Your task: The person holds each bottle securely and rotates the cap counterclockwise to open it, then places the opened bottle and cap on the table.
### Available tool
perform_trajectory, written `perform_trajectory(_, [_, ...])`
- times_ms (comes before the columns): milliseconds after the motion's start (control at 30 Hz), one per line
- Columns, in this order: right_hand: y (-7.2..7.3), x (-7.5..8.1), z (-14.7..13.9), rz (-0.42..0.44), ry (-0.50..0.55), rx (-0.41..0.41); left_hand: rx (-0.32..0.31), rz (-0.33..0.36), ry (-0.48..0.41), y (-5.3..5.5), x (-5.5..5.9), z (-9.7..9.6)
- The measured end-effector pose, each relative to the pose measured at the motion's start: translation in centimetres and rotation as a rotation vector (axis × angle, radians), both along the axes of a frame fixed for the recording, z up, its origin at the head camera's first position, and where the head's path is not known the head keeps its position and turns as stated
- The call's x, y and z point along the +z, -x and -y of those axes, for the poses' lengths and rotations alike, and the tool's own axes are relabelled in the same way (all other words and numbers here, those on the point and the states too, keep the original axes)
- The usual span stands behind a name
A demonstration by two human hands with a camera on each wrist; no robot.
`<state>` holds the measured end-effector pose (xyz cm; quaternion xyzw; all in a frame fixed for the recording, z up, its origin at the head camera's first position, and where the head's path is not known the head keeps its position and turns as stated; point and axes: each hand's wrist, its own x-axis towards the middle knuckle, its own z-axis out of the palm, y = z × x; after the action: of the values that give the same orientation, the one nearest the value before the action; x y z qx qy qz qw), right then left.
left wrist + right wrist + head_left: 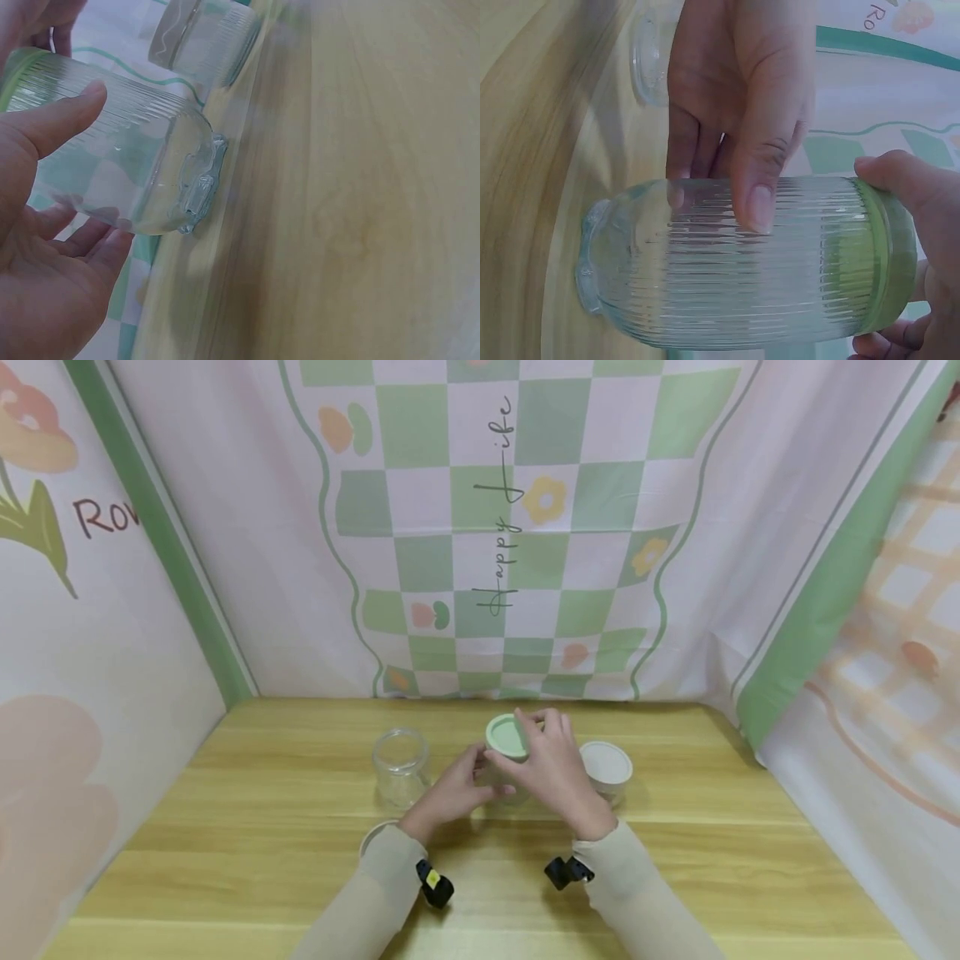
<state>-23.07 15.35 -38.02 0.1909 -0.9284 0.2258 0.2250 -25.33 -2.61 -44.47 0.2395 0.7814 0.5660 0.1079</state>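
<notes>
A ribbed clear glass jar (735, 277) stands upright mid-table, its scalloped base right at the wood. Its pale green lid (507, 737) sits on the top. My left hand (456, 789) grips the jar's body from the left, thumb on one side and fingers on the other. At the rim, my right hand (555, 764) holds the lid by its edge, fingers and thumb spread around it. In the head view the hands hide most of the glass. The left wrist view shows the jar's lower glass (150, 150) with nothing inside.
To the left stands an unlidded glass jar (401, 768). A jar with a white lid (607, 763) is close by the right hand. Partly under the left sleeve lies a round pale-rimmed object (371, 837). A patterned curtain (480, 552) hangs behind the wooden table (247, 827).
</notes>
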Motion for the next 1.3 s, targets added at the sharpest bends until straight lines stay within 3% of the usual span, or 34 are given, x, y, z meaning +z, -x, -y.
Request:
perform_trajectory(267, [0.6,0.3,-1.0,0.187,0.123,0.060,0.009,0.005,-0.004,0.1,-0.1,0.0])
perform_trajectory(733, [1.8,0.8,-3.2,0.380,0.207,0.321,0.001,-0.018,-0.002,0.0,0.0,0.0])
perform_trajectory(1067, [2.0,0.5,-3.7,0.419,0.225,0.377,0.004,-0.018,-0.005,0.0,-0.3,0.1])
perform_trajectory(1200, [1.9,0.4,-3.4,0.374,0.229,0.378,0.003,-0.016,-0.001,0.0,-0.3,0.1])
perform_trajectory(1300, [1.7,0.5,-2.9,0.304,0.196,0.308,0.003,-0.015,0.000,-0.1,-0.2,0.1])
